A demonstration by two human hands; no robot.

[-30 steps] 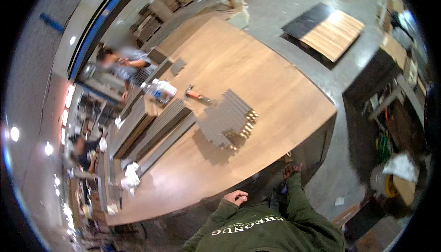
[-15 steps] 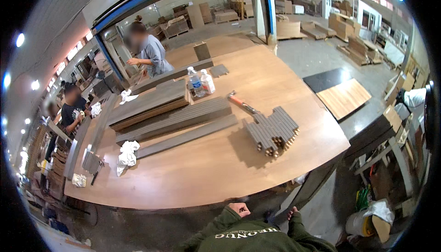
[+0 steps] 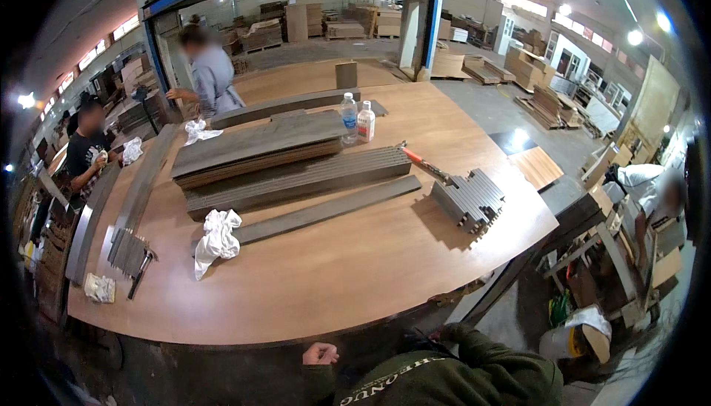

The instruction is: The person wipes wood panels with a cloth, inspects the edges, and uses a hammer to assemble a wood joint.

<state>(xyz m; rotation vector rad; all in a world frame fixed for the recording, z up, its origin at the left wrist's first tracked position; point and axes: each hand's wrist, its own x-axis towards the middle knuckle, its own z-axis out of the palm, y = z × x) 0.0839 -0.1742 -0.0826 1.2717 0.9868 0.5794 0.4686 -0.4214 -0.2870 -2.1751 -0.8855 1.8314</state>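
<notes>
Tabletop (image 3: 333, 287) spreads from edge beside left hand (image 3: 320, 354) to nearest white cloth (image 3: 218, 239).

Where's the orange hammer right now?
In the head view, the orange hammer lies right of centre on the big brown table, between the right ends of the long grey boards and the stepped stack of grey pieces.
</notes>
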